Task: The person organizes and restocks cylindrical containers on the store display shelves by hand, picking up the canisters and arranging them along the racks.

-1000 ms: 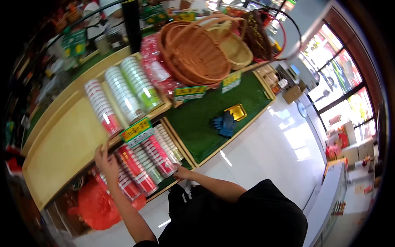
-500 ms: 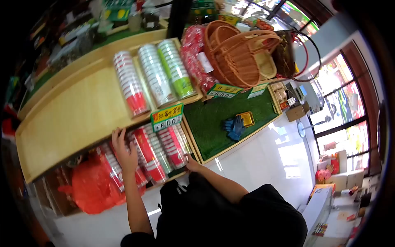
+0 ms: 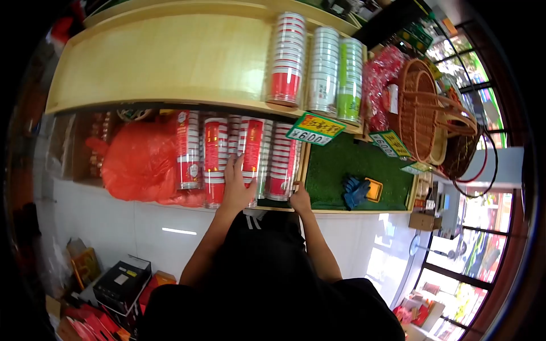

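My left hand (image 3: 236,186) is closed around the lower part of a clear-wrapped red-and-white pack of paper cups (image 3: 252,142) in the lower shelf. To its left stand another red cup pack (image 3: 215,153) and a further one (image 3: 188,148). My right hand (image 3: 300,200) has its fingers curled at the lower right corner of the rightmost cup pack (image 3: 282,165), close to the wooden divider. Whether it grips the pack or the wood, I cannot tell. An orange-red plastic bag (image 3: 139,162) bulges at the shelf's left.
On the upper wooden shelf (image 3: 165,57) stand a red cup pack (image 3: 287,62), a white one (image 3: 325,71) and a green one (image 3: 350,79). A price tag (image 3: 315,129) hangs below them. To the right are wicker baskets (image 3: 418,113) and blue gloves (image 3: 355,192) on green matting.
My left hand has left the upper shelf's front edge and come down onto a cup pack. My right hand stays by the rightmost pack. The view has turned and shifted left.
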`<state>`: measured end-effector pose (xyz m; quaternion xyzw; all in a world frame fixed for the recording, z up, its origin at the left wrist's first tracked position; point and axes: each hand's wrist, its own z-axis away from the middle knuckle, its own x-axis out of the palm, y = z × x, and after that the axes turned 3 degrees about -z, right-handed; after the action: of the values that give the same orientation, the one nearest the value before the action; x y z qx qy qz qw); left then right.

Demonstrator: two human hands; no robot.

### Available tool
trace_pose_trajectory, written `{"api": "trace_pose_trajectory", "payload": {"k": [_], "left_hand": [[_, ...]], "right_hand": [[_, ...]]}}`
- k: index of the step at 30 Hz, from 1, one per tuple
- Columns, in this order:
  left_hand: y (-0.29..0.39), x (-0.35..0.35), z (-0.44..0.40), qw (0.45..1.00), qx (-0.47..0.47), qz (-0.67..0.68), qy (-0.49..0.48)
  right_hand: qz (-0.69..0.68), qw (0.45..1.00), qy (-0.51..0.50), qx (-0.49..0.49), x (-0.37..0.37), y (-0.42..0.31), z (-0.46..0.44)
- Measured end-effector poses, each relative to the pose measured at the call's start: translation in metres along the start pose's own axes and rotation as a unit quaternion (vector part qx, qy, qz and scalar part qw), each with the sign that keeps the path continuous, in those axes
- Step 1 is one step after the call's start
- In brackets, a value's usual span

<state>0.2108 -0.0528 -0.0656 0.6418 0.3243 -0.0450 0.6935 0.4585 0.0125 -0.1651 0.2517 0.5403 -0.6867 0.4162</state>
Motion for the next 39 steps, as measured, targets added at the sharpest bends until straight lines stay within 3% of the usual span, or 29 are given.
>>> {"api": "trace_pose_trajectory", "payload": {"k": [2, 3, 6, 8, 10, 11, 12, 13, 14, 16, 18, 21, 24, 29, 30, 33, 34, 36, 38, 39], "left_hand": [[-0.01, 0.007, 0.0, 1.0, 0.002, -0.001, 0.007], [-0.013, 0.009, -0.002, 1.0, 0.013, 0.001, 0.002], [0.0, 0.008, -0.007, 0.998, -0.054, 0.024, -0.006], [0.0, 0.01, -0.011, 0.998, -0.054, 0.027, 0.013], [-0.007, 0.013, -0.011, 0.99, -0.098, 0.101, 0.019], [-0.013, 0.017, -0.012, 0.976, -0.094, 0.191, 0.04], [-0.02, 0.017, -0.008, 0.968, -0.14, 0.209, 0.003], [-0.023, 0.019, -0.006, 0.975, -0.122, 0.184, 0.016], [-0.026, 0.021, -0.004, 0.981, -0.106, 0.157, 0.031], [-0.019, 0.008, 0.002, 0.93, -0.224, 0.282, -0.076], [-0.024, 0.024, 0.018, 0.944, -0.19, 0.269, -0.001], [-0.017, 0.014, 0.038, 0.93, -0.164, 0.328, -0.032], [-0.013, 0.01, 0.057, 0.919, -0.206, 0.328, -0.076], [0.003, -0.011, 0.087, 0.909, -0.174, 0.376, -0.053], [0.007, -0.02, 0.093, 0.898, -0.217, 0.375, -0.08], [0.012, -0.038, 0.111, 0.906, -0.183, 0.37, -0.091], [0.013, -0.041, 0.121, 0.913, -0.134, 0.377, -0.082], [0.013, -0.051, 0.14, 0.92, -0.087, 0.374, -0.08], [0.017, -0.063, 0.157, 0.961, -0.104, 0.23, -0.115], [0.013, -0.061, 0.164, 0.975, -0.068, 0.183, -0.103]], "right_hand": [[-0.127, 0.99, 0.066, -0.014, -0.02, -0.026, -0.007], [-0.176, 0.977, 0.093, -0.069, -0.027, -0.042, -0.009], [-0.379, 0.923, -0.066, 0.002, -0.024, -0.08, -0.014], [-0.311, 0.939, -0.13, -0.064, -0.009, -0.1, -0.013], [-0.37, 0.911, -0.179, -0.005, 0.005, -0.123, 0.002], [-0.356, 0.924, -0.141, -0.016, 0.009, -0.125, 0.005], [-0.342, 0.933, -0.105, -0.027, 0.013, -0.127, 0.009], [-0.316, 0.942, -0.094, -0.056, 0.017, -0.112, 0.005], [-0.416, 0.906, -0.081, 0.01, 0.002, -0.127, 0.019], [-0.447, 0.888, -0.069, 0.084, -0.027, -0.14, 0.041], [-0.469, 0.872, -0.089, 0.108, -0.026, -0.107, 0.039], [-0.429, 0.891, -0.146, 0.022, -0.039, -0.086, 0.046], [-0.398, 0.909, -0.113, -0.058, -0.053, -0.09, 0.073], [-0.594, 0.784, -0.182, -0.02, -0.044, -0.081, 0.101], [-0.629, 0.75, -0.202, -0.006, -0.043, -0.079, 0.112], [-0.692, 0.671, -0.266, 0.018, -0.033, -0.074, 0.141], [-0.703, 0.646, -0.295, 0.033, -0.033, -0.072, 0.154], [-0.709, 0.628, -0.322, 0.017, -0.024, -0.066, 0.176], [-0.719, 0.62, -0.314, 0.015, -0.017, -0.059, 0.196], [-0.716, 0.622, -0.316, 0.01, -0.014, -0.048, 0.204]]}}
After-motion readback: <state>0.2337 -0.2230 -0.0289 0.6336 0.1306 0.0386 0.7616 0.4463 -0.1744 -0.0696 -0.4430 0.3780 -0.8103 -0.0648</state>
